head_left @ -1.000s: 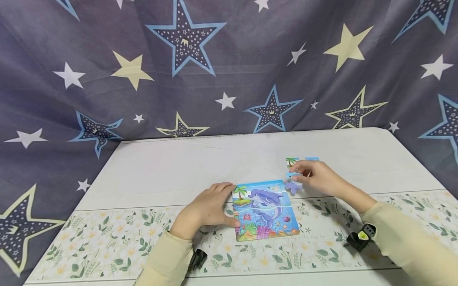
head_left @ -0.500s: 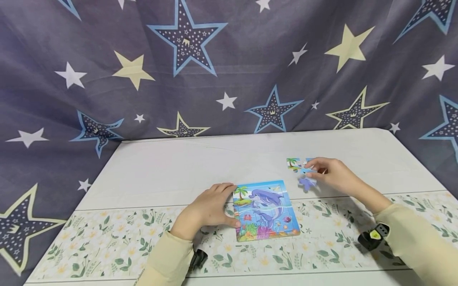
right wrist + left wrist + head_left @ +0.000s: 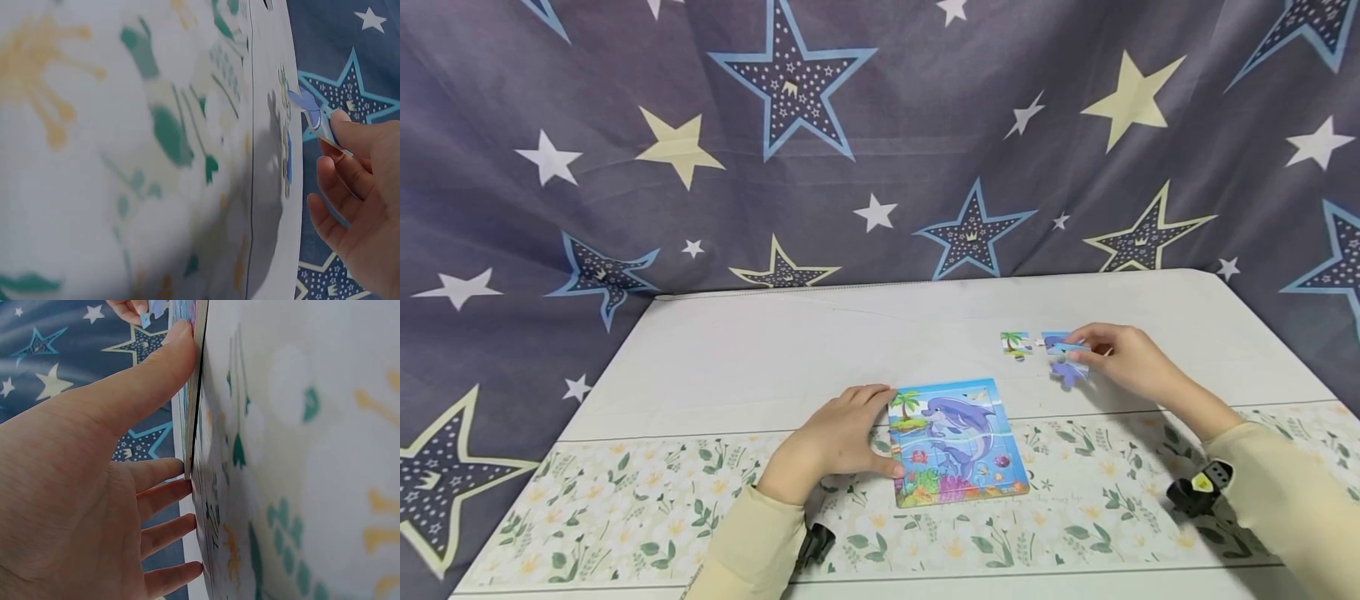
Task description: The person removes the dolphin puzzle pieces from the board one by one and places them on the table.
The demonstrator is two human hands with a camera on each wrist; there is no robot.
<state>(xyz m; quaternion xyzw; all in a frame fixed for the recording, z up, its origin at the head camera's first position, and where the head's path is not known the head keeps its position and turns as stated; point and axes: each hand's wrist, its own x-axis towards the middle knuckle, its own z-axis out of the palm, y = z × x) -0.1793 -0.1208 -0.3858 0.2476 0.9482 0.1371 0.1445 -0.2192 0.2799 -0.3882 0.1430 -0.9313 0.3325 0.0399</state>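
Note:
A square dolphin jigsaw puzzle [image 3: 958, 442] lies face up on the table. My left hand [image 3: 837, 433] rests at its left side, fingers spread, the thumb on its edge. In the left wrist view the thumb [image 3: 150, 381] lies along the board and the fingertips touch near its rim. My right hand [image 3: 1120, 354] pinches a blue and purple puzzle piece [image 3: 1067, 373] between thumb and fingers. The right wrist view shows this puzzle piece [image 3: 317, 115] raised off the table. A palm-tree puzzle piece [image 3: 1014, 342] and another blue piece [image 3: 1054, 339], partly covered, lie behind it.
The white table [image 3: 820, 350] carries a floral band [image 3: 647, 508] across its front part. A dark star-patterned cloth [image 3: 880, 142] hangs behind and beside it. Both wrists wear small black cameras.
My right hand has moved to the right with the puzzle piece, away from the board, uncovering the palm-tree piece. My left hand and the board stay put.

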